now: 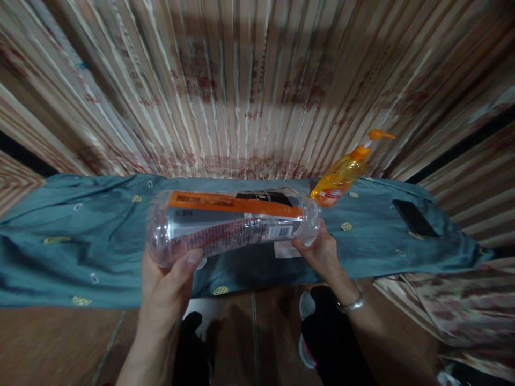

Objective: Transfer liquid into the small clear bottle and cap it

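Observation:
A large clear plastic bottle (241, 220) with an orange, grey and black label lies on its side, raised over the cloth-covered surface. My left hand (171, 281) grips its wide base end, thumb on the label's lower edge. At the neck end on the right, my right hand (319, 249) holds the bottle with its fingers partly hidden behind it. Just beyond that end stands an orange pump bottle (336, 179) of yellow liquid. Partly hidden under the large bottle is a white piece (285, 250), perhaps paper or cloth.
A blue-green patterned cloth (374, 236) covers the long narrow surface. A dark phone (415, 218) lies at its right. Behind hangs a pleated, patterned curtain (249, 91). Below are the tiled floor (237, 343) and my feet.

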A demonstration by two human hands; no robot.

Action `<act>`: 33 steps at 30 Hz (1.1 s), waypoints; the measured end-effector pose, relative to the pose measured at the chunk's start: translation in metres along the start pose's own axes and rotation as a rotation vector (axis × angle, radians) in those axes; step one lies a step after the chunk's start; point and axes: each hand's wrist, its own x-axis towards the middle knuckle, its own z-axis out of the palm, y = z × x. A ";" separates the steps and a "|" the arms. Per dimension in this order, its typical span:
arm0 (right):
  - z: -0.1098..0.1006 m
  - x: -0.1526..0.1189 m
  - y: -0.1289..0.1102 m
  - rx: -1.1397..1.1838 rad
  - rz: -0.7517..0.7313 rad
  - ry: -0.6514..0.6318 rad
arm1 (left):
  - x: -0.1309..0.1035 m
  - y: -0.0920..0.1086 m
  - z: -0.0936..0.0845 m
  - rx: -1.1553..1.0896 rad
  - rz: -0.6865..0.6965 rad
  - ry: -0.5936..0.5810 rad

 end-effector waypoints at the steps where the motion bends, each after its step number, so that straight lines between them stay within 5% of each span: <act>1: 0.000 0.000 0.000 0.000 0.001 -0.004 | 0.000 0.000 0.000 0.002 0.000 0.007; 33: 0.001 0.000 0.002 0.005 -0.030 0.021 | 0.001 -0.002 0.000 -0.034 0.009 0.026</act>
